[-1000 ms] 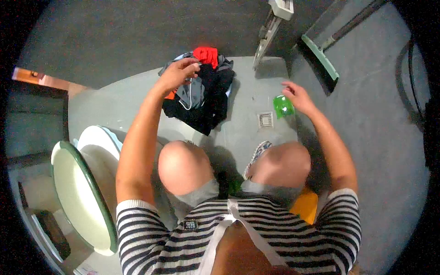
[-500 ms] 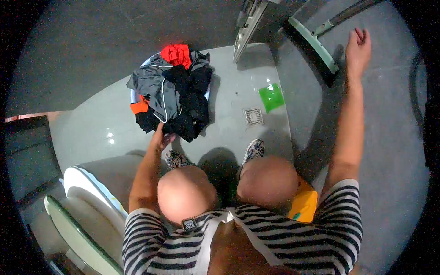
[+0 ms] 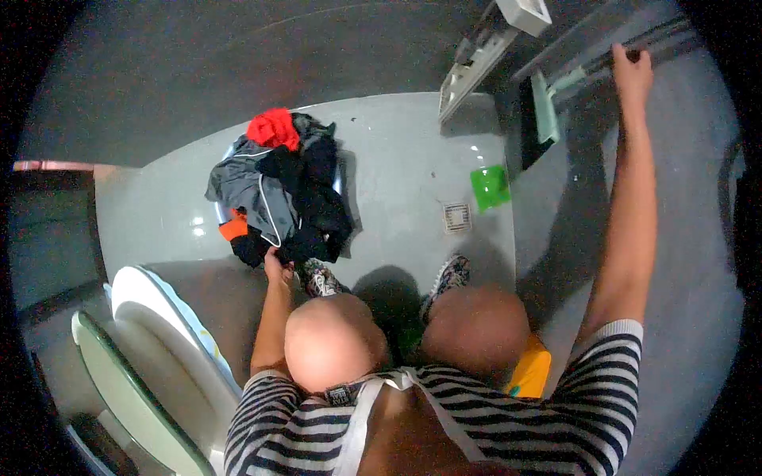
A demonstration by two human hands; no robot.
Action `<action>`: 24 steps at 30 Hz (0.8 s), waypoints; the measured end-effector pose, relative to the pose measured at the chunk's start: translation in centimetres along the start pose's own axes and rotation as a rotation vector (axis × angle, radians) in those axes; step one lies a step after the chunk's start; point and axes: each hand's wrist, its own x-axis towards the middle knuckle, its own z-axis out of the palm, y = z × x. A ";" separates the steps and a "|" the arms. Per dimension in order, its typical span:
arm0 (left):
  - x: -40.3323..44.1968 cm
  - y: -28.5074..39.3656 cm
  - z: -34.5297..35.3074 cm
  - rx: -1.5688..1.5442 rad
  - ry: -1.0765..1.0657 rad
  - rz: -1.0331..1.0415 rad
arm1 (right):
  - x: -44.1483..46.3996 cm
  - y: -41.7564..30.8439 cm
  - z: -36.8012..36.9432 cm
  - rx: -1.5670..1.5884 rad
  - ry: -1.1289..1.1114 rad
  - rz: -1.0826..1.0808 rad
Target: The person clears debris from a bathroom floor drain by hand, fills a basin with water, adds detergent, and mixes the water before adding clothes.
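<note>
A heaped pile of clothes [image 3: 274, 190], grey, black, red and orange, sits in a basin whose pale blue rim [image 3: 342, 173] shows only at the sides. My left hand [image 3: 278, 266] is closed at the basin's near edge, its fingers partly hidden by dark cloth. Far out to the right, my right hand [image 3: 633, 71] has its thumb and fingers around the dark handle of a broom [image 3: 548, 111]. The broom has a pale green head and dark bristles, tilted by the wall.
A green dustpan-like piece [image 3: 490, 187] lies near a square floor drain [image 3: 457, 217]. At back stands a pale narrow rack [image 3: 476, 75]. The toilet with raised-looking lid [image 3: 131, 397] is at my left. A yellow-orange object [image 3: 530, 369] shows beside my right knee.
The basin of clothes has shifted left and nearer to me relative to the drain, with my left hand at its edge. My right hand has reached the broom handle, and the broom head has turned.
</note>
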 end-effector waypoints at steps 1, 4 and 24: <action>1.8 -0.5 -1.0 0.018 0.056 -0.047 | -2.6 -0.6 0.6 0.103 -0.129 -0.006; 5.0 -0.7 -2.2 -0.064 0.075 -0.044 | -10.6 -1.6 0.7 0.200 -0.288 0.067; 5.4 12.6 0.2 -0.318 -0.026 0.283 | -38.8 -21.5 13.3 1.121 -0.896 -0.334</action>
